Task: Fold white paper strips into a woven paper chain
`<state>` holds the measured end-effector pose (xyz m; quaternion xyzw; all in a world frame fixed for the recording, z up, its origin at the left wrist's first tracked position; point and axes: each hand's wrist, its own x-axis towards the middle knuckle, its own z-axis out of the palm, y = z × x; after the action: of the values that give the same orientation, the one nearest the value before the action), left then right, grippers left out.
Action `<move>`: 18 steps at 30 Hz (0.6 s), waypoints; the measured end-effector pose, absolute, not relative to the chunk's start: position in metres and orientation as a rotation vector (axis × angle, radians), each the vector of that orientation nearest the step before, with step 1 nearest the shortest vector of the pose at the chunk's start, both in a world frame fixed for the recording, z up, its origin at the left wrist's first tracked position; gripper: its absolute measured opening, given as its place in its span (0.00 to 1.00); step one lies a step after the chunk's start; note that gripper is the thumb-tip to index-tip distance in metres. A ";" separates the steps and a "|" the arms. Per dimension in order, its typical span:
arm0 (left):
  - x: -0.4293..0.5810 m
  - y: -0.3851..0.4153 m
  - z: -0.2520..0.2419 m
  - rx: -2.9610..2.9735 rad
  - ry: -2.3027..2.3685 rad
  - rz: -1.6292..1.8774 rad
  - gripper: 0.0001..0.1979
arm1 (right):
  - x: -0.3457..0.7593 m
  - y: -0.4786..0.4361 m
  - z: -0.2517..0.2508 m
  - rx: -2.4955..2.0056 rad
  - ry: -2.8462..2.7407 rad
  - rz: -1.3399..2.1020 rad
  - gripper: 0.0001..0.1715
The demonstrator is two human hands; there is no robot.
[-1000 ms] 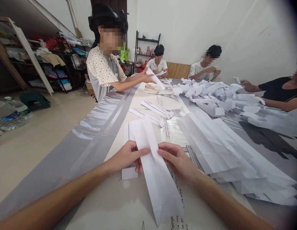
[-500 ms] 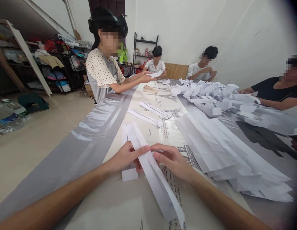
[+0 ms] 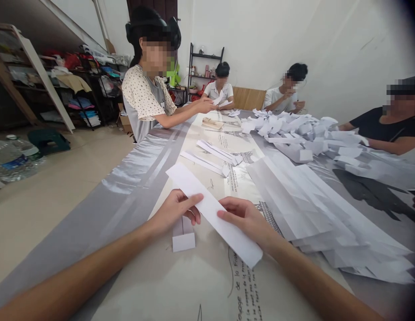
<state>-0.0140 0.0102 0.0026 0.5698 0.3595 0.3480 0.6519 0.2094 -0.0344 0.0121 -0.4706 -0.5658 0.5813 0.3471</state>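
Observation:
Both my hands pinch one long white paper strip (image 3: 210,209), folded lengthwise and slanting from upper left to lower right just above the table. My left hand (image 3: 176,211) grips its left edge near the middle, fingers closed. My right hand (image 3: 244,216) grips the right edge, thumb on top. Under my left hand lies a small folded paper piece (image 3: 183,238) on the printed table cover (image 3: 207,285).
A fan of long white sheets (image 3: 314,214) spreads to my right. A heap of folded papers (image 3: 301,133) lies farther back. Folded strips (image 3: 214,154) rest mid-table. Several people sit around the table, the nearest at left (image 3: 147,98). Shelves and water bottles (image 3: 13,158) stand at left.
The wide sheet has been folded lengthwise into a narrow strip, then swung flat and slanted across. My hands stayed close together near the same spot.

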 end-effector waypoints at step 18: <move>-0.055 0.047 0.016 1.543 0.898 0.774 0.15 | 0.215 -0.035 0.009 -1.199 -1.719 1.618 0.20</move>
<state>-0.0553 0.0466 0.0155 0.6555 0.3813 0.3287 0.5630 0.2152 -0.0351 0.0086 -0.4392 -0.6294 0.5925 0.2446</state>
